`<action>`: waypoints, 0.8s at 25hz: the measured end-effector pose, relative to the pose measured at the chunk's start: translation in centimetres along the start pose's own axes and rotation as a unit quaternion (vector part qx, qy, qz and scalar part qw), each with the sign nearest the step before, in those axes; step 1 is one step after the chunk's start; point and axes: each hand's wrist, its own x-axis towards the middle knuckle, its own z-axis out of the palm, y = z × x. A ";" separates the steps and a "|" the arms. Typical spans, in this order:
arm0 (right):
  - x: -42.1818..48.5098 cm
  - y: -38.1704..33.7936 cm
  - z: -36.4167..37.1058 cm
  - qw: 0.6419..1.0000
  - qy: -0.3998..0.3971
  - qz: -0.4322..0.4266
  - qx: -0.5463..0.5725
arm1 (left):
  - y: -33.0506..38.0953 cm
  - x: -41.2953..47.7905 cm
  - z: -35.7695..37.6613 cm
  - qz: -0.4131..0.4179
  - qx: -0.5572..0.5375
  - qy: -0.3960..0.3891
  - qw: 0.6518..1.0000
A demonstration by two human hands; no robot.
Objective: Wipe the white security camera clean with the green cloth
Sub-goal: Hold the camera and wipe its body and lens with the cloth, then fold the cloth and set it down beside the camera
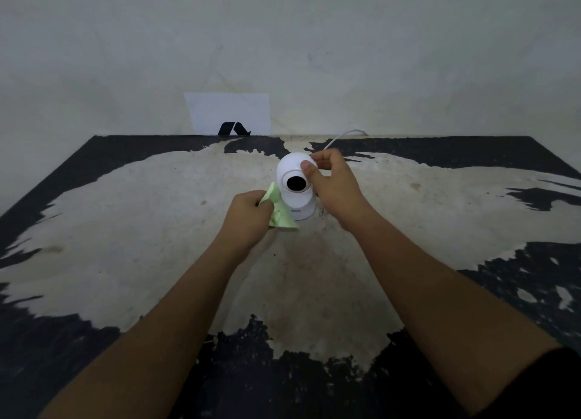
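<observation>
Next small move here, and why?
Probably sweep the green cloth up from the base onto the lens face. The left hand presses it low against the white security camera, the right hand steadies the head, and the front is uncovered.

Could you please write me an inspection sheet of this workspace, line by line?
Surface: table with dark coating worn away to pale patches, stained.
Job's things: white camera stands upright mid-table, dark lens facing the viewer; green cloth is bunched against its lower left side.
Clutter: nothing seen.
Hands: left hand is closed on the cloth; right hand grips the camera's head from the right, thumb on its front.
Cables: white cable runs from behind the camera to the table's far edge.
Surroundings: bare pale wall; a white sheet with a black mark leans against it behind the table.
</observation>
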 end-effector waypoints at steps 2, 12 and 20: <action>-0.5 -0.5 0.0 1.000 -0.006 0.012 -0.021 | 0.9 -2.2 -0.8 -0.037 -0.112 0.002 0.993; -12.1 -3.8 -1.4 0.993 -0.074 -0.087 0.016 | 2.4 -9.0 -0.9 -0.061 -0.378 -0.092 0.919; -15.6 -3.1 -2.2 0.983 -0.058 0.014 0.173 | 2.3 -13.3 -0.3 0.041 -0.210 -0.053 0.975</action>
